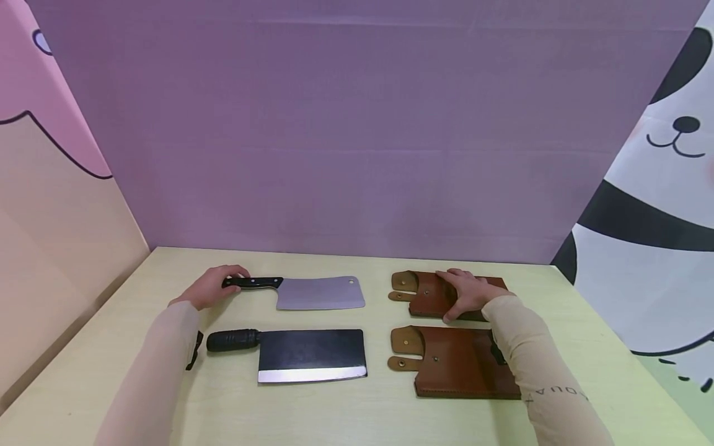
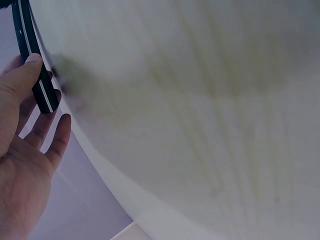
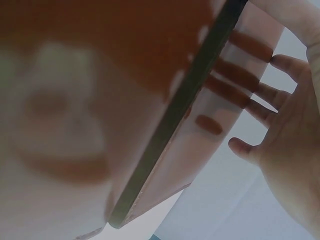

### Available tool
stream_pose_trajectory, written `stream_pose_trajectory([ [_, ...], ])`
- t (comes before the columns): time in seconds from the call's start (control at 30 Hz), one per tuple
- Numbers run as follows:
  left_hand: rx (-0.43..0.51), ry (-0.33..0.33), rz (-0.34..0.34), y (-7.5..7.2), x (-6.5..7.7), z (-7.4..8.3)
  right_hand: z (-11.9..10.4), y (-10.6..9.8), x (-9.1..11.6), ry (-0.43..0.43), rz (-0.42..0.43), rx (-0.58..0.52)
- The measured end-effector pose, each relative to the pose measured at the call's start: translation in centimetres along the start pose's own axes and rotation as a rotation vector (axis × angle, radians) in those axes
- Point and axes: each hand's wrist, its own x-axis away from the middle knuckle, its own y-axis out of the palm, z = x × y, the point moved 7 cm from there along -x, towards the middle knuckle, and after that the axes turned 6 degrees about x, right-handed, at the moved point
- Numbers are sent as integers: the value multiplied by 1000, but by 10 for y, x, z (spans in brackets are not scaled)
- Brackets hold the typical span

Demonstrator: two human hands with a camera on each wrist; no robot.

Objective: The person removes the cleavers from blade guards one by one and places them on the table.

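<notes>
Brown leather sheath point(image 1: 432, 295), far one of two, sits on my right on the yellow-green table point(image 1: 167, 272); my right hand point(image 1: 467, 294) lies flat on it, fingers straight and spread, pressing, not curled. My left hand point(image 1: 211, 286) is on the black handle of the far steel cleaver point(image 1: 312, 292); in the left wrist view the thumb point(image 2: 20, 75) touches the handle and the fingers look loose, so a firm grip is hard to confirm. Near row: dark-bladed cleaver point(image 1: 301, 354) left, second sheath point(image 1: 452, 362) right, both untouched.
</notes>
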Motion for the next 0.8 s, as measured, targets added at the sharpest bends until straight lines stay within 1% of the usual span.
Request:
stream_pose_trajectory([
  [0.27,-4,-33,-28,0,1,0,1,0,1,6,-2,-4],
  [0.47,-20,-51,-45,0,0,-7,3,1,1,16,5,-4],
  [0.57,-29,-82,-66,-1,1,-12,1,-1,3,1,18,7],
  [0.67,-26,-98,-88,-4,4,-15,-1,-4,5,-25,38,16],
  [0.8,-22,-84,-105,-12,11,-15,-2,-9,11,-61,82,52],
])
